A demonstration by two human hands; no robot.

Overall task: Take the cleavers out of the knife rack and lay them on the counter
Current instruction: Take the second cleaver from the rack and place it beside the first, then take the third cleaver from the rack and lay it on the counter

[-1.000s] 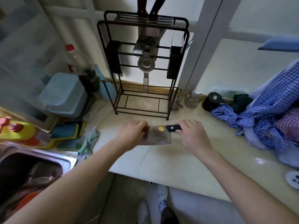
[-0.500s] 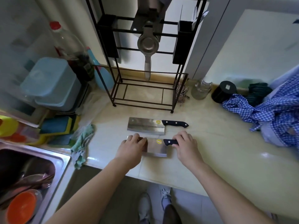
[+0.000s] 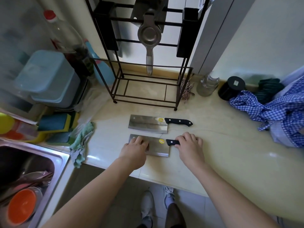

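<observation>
Two steel cleavers with black riveted handles are laid flat on the pale stone counter point(image 3: 213, 145), parallel, handles pointing right. The far cleaver point(image 3: 148, 123) lies free, just in front of the black wire knife rack point(image 3: 144, 89). The near cleaver point(image 3: 158, 148) sits close to the counter's near edge. Its handle is covered by the curled fingers of the right hand point(image 3: 189, 145); whether it is truly gripped cannot be told. The left hand point(image 3: 134, 148) is rested on the blade's left end, fingers bent, pressing rather than grasping. A steel citrus press point(image 3: 149, 38) hangs from the rack. A blue checked cloth point(image 3: 271, 109) is heaped at far right.
</observation>
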